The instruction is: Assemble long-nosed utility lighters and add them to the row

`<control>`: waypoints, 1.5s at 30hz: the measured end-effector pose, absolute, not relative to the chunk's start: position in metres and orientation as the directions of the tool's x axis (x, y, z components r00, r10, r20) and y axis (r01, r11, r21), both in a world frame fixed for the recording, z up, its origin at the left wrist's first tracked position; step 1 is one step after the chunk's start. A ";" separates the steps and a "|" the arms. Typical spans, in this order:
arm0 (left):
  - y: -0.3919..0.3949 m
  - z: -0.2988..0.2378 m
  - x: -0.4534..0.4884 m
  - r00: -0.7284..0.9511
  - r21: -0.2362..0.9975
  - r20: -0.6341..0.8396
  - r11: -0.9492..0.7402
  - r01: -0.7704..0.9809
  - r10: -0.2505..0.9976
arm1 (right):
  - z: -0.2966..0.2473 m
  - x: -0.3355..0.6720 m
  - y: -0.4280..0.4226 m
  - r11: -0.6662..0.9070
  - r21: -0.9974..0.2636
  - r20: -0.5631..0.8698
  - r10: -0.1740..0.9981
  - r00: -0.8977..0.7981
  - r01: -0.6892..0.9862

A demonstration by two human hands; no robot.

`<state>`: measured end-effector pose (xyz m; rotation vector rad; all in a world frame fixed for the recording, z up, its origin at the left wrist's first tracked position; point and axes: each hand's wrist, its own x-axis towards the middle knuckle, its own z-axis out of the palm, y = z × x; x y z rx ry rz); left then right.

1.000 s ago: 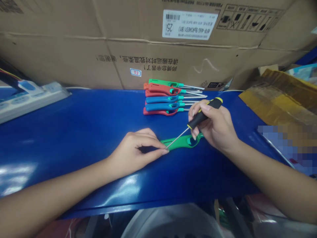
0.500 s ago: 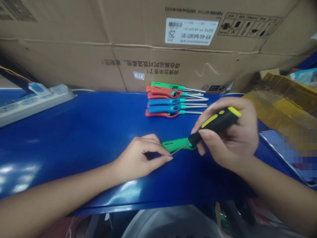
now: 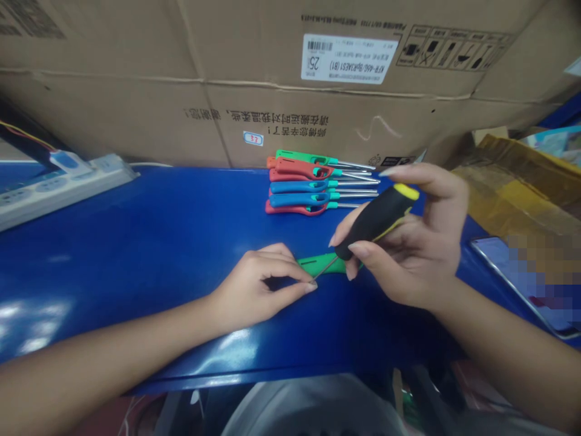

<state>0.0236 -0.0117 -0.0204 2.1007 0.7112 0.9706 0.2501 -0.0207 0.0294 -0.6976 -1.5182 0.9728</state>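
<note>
My right hand [image 3: 411, 242] grips a black and yellow screwdriver [image 3: 376, 219], fingers curled round its handle. The thin shaft slants down-left and its tip meets the near end of a green lighter [image 3: 320, 264] lying flat on the blue table [image 3: 158, 242]. My left hand [image 3: 256, 287] pinches that end of the green lighter between thumb and fingertips, right beside the screwdriver tip. Most of the lighter's far end is hidden behind my right hand.
A stack of red, blue and green lighters [image 3: 304, 181] with metal nozzles pointing right lies behind my hands. Big cardboard boxes [image 3: 272, 79] wall off the back. A white power strip [image 3: 59, 184] sits far left; brown packaging [image 3: 521, 188] and a phone [image 3: 517, 266] lie right.
My right hand rose and came nearer with the screwdriver, then rolled the handle between its fingers. The left hand and the green lighter stayed put.
</note>
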 end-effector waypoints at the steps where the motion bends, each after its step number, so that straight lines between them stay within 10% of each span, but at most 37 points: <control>1: -0.011 -0.020 0.023 0.559 0.763 0.423 -0.613 0.204 0.713 | 0.028 0.248 -0.019 0.514 -0.854 0.520 0.842 -0.146 -0.079; 12: -0.003 -0.025 0.014 0.666 0.575 0.326 -0.700 0.424 0.671 | 0.010 0.243 0.002 0.731 -0.682 0.709 0.655 -0.261 -0.014; 45: 0.002 -0.029 0.016 0.666 0.648 0.337 -0.677 0.349 0.665 | -0.003 0.246 0.001 0.756 -0.653 0.715 0.637 -0.288 0.050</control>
